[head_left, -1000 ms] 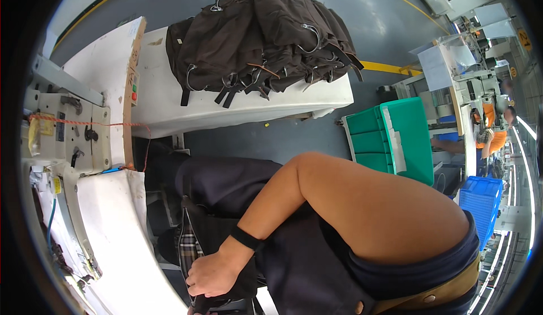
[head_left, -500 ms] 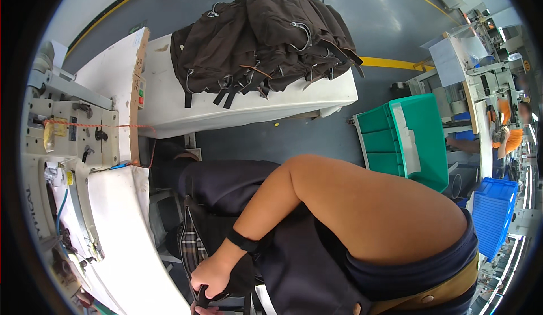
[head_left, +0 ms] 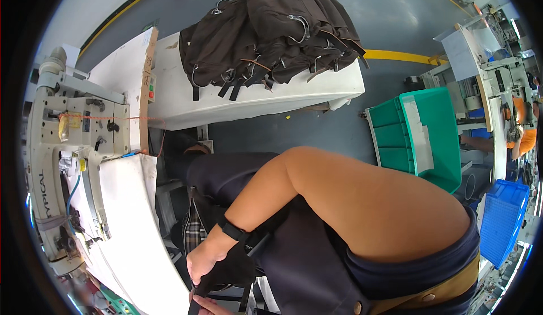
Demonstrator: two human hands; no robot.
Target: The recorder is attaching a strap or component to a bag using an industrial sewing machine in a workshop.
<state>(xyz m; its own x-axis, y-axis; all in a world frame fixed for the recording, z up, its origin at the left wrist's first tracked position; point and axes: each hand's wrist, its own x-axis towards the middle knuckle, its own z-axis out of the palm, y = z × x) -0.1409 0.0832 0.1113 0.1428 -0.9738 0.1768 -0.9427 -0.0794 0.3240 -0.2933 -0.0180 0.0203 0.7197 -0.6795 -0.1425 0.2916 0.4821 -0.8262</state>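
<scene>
A black bag with an open zipper and a plaid lining (head_left: 193, 233) lies over my lap. Its dark fabric (head_left: 235, 270) hangs beneath my right wrist, which wears a black band. My right hand (head_left: 205, 259) has its fingers closed on a black strap (head_left: 196, 302) by the white table's edge. Just below it, at the lower rim, my left hand (head_left: 212, 306) shows only a few fingers, pressed against the same strap. The rest of that hand is cut off, and the far end of the strap is out of view.
A white sewing machine (head_left: 85, 117) stands on the white table (head_left: 133, 196) at my left. Dark brown backpacks (head_left: 271, 37) are piled on a white-covered bench (head_left: 249, 103) ahead. A green crate (head_left: 418, 136) and a blue crate (head_left: 503, 224) sit to the right. A co-worker in orange (head_left: 526, 139) is beyond.
Both hands stay at the strap; the right hand has shifted slightly left and up in the picture. More of the left hand's fingers show. The surroundings have shifted a little right with the view.
</scene>
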